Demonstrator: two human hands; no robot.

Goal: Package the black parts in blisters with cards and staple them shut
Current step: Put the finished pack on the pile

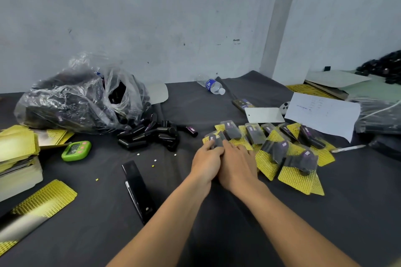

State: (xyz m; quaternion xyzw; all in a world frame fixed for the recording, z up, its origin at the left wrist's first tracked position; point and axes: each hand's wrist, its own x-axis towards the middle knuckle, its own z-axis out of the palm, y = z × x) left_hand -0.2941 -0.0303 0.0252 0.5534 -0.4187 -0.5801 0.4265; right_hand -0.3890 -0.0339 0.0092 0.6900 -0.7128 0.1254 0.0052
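Head view: your left hand (206, 165) grips a blister pack (214, 138) at the left end of the finished pile (282, 151). Your right hand (237, 167) presses on it, fingers fairly straight. The pack is a clear shell over dark contents, backed with yellow dotted card. The stapler (137, 188) lies to the left, untouched.

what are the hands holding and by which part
The left hand grips a blister pack by its near end, fingers curled over it; the right hand lies flat beside it, gripping nothing visible.
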